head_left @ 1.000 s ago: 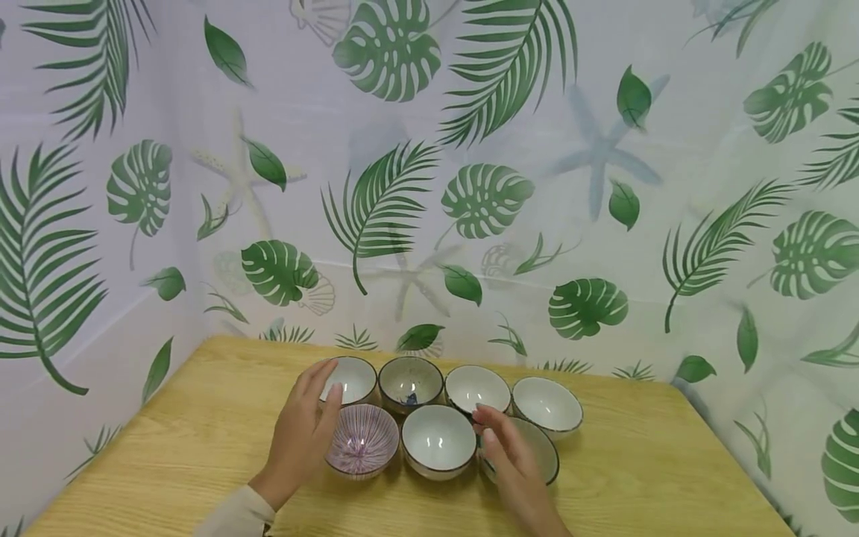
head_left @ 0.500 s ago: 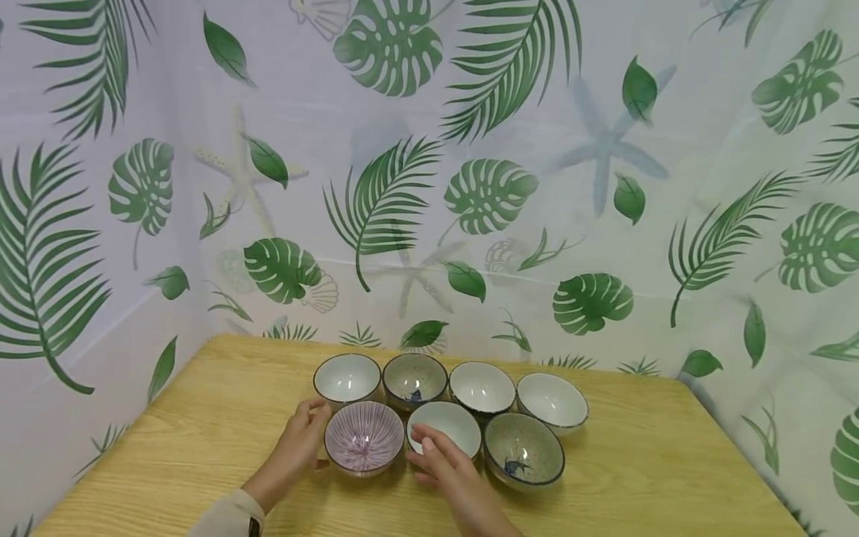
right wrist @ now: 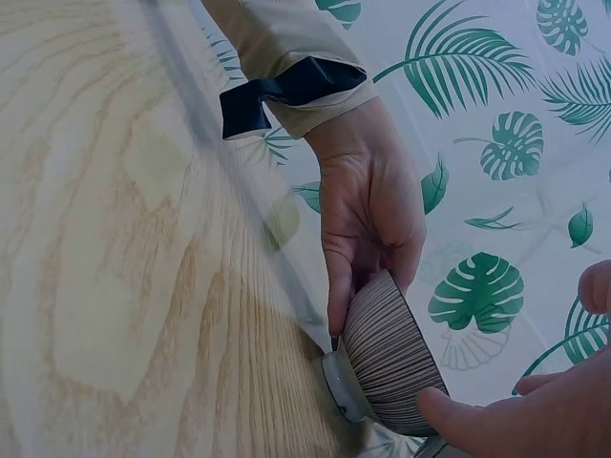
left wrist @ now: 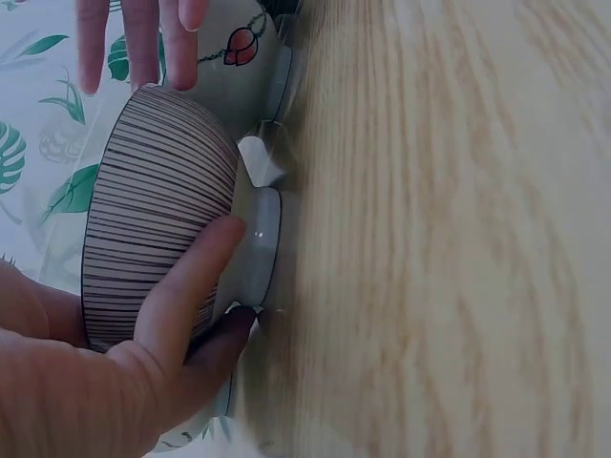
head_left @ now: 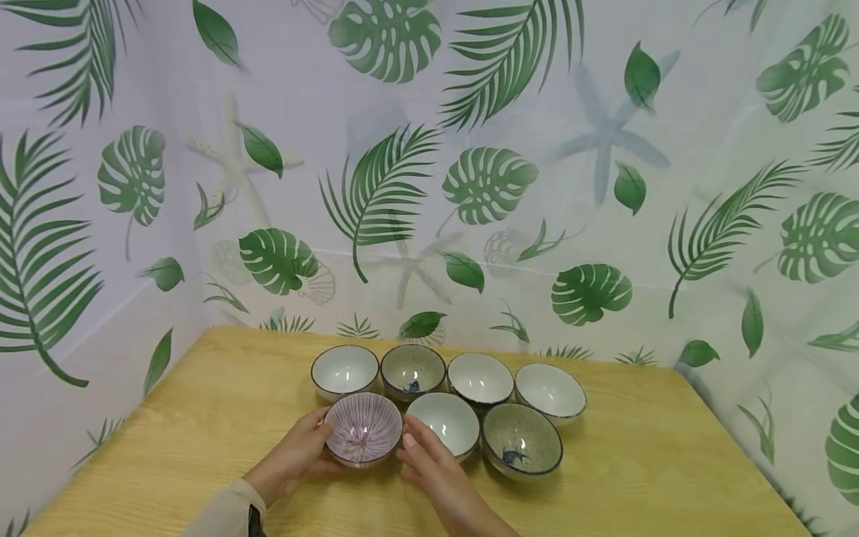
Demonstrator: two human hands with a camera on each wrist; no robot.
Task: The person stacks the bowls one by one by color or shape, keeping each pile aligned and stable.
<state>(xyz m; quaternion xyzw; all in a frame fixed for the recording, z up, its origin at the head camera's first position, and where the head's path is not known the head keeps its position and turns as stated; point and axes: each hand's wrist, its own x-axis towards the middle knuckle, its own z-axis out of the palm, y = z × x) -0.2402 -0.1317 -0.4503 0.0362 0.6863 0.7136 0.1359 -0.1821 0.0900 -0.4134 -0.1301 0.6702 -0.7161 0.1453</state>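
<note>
One round, purple-striped, glazed bowl [head_left: 364,432], left end of nearer row, wooden table [head_left: 637,462]. Left hand [head_left: 300,450] grips its left side; right hand [head_left: 439,477], fingers extended, beside it, contact uncertain. Best kept level, clear of adjacent round, white, dark-rimmed bowl [head_left: 451,418].

I am making out no readable text, label, brand, number or sign from where I am standing: no lettering is showing on the purple-striped bowl [head_left: 363,429], the speckled bowls [head_left: 530,436], the desk [head_left: 644,455], the leaf-printed backdrop [head_left: 510,287] or the black strap [right wrist: 310,81].
</note>
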